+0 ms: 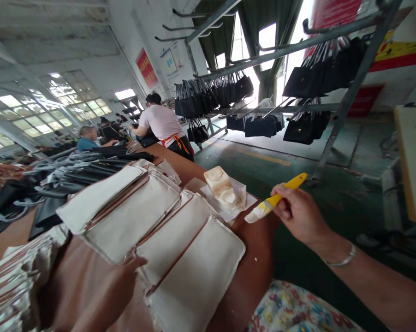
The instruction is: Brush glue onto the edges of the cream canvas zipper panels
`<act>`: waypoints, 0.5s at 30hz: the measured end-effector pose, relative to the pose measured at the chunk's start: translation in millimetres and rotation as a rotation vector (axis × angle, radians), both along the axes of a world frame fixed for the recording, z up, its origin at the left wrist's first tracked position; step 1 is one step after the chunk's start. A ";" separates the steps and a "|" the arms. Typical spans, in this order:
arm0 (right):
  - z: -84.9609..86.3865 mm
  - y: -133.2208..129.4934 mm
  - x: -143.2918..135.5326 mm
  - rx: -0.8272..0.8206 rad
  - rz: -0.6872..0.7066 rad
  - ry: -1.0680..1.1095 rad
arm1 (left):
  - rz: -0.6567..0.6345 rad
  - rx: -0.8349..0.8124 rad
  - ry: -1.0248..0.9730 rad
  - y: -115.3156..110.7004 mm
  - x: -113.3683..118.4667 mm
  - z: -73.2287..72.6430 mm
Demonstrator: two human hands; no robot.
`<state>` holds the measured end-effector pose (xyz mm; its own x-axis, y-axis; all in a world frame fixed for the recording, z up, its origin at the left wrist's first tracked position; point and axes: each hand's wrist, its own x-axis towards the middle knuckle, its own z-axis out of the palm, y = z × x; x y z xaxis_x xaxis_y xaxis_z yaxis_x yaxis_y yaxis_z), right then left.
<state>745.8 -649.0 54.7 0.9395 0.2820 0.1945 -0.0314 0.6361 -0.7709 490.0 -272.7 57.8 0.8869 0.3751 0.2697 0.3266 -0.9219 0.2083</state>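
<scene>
My right hand (303,212), with a bangle at its wrist, grips a yellow-handled paintbrush (275,199). The brush's whitish bristles point left, just past the table's edge. Near them a cut-open plastic container (223,184) with pale, glue-like stuff sits on a white sheet (240,190). My left hand (123,281), slightly blurred, pinches the near edge of a white bag panel (178,240). Similar white panels (197,276) with brown edges overlap in a row across the brown table cover (259,235).
More white pieces (19,276) are stacked at the lower left. Black bag parts with grey handles (90,166) pile up further back. A metal rack (277,57) hung with black bags stands beyond the table. A person in a pink shirt (161,122) works at the far end.
</scene>
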 end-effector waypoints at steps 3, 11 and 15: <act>-26.0 28.2 3.8 -0.047 0.032 0.051 | 0.009 -0.059 0.144 -35.9 59.9 -27.1; -51.6 72.4 20.0 -0.185 0.028 0.033 | 0.278 -0.124 0.222 -91.5 165.9 -65.4; -61.2 87.3 31.8 -0.280 -0.023 -0.050 | 0.273 -0.254 0.220 -96.1 167.3 -70.2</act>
